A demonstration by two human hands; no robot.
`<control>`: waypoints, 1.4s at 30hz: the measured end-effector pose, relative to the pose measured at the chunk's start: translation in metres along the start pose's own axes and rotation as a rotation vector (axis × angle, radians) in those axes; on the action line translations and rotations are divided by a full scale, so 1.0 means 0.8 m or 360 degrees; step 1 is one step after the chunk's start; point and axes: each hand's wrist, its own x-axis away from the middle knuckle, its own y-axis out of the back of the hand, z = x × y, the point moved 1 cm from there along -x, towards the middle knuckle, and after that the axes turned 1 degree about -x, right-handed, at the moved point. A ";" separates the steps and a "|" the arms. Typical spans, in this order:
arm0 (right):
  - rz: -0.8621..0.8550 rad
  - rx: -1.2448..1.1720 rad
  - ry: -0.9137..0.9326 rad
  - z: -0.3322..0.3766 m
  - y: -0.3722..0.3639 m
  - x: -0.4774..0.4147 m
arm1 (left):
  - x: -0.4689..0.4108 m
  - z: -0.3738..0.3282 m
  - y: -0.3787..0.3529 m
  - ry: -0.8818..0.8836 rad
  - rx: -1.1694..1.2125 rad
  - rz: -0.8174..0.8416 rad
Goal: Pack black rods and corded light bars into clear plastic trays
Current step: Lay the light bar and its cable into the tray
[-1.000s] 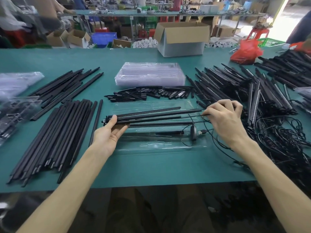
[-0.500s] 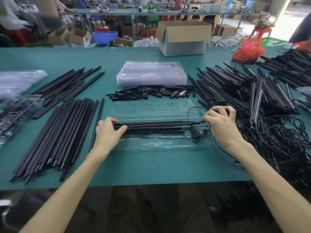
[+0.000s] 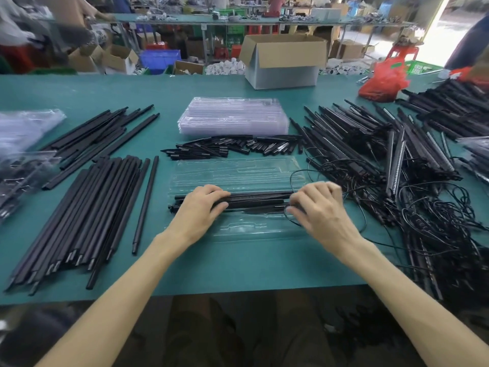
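A clear plastic tray (image 3: 238,174) lies open on the green table in front of me. A bundle of black rods and a light bar (image 3: 256,200) lies across its middle. My left hand (image 3: 198,210) presses down on the bundle's left part, fingers curled over it. My right hand (image 3: 317,207) rests on the bundle's right end, fingers curled over the bars and the black cord (image 3: 299,176) that loops up from there. The bundle's ends are hidden under both hands.
Long black rods (image 3: 87,213) lie in a pile at left, more (image 3: 100,133) behind them. A stack of clear trays (image 3: 232,117) and short black pieces (image 3: 232,148) sit beyond. Corded light bars (image 3: 383,160) tangle at right. A cardboard box (image 3: 283,62) and red bag (image 3: 383,80) stand far back.
Both hands brought the bundle down from above the tray into its middle. They have since slid inward along it, closer together.
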 end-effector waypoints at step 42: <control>0.0211 -0.0052 -0.0345 -0.021 -0.005 0.007 | -0.006 0.022 -0.012 0.0201 0.0458 -0.0054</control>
